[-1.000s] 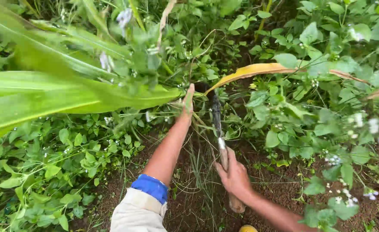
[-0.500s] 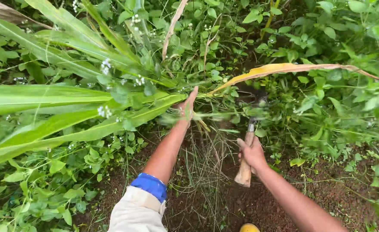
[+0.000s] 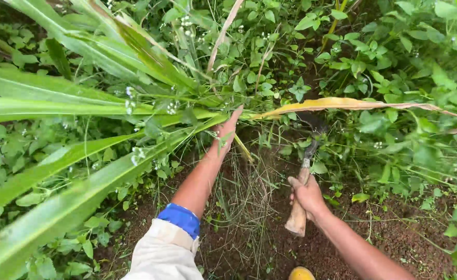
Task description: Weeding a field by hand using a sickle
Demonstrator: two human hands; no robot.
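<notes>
My left hand (image 3: 226, 132) reaches forward and pushes against the long green leaves (image 3: 83, 155) of a tall plant, holding them aside to the left; its fingers are spread on the leaves. My right hand (image 3: 305, 194) grips the pale wooden handle (image 3: 297, 220) of a sickle-like knife. Its dark blade (image 3: 311, 140) points away from me into the stems at the plant's base, under a yellowed leaf (image 3: 337, 105). Thin dry grass stalks (image 3: 249, 192) stand between my two arms.
Dense low weeds with small white flowers (image 3: 394, 78) cover the ground all around. Bare reddish-brown soil (image 3: 394, 233) shows at the lower right and between my arms. A yellow object (image 3: 301, 273) peeks in at the bottom edge.
My right hand has swung the knife from near my left wrist to the right and forward, blade now in the stems. The left hand stays on the leaves.
</notes>
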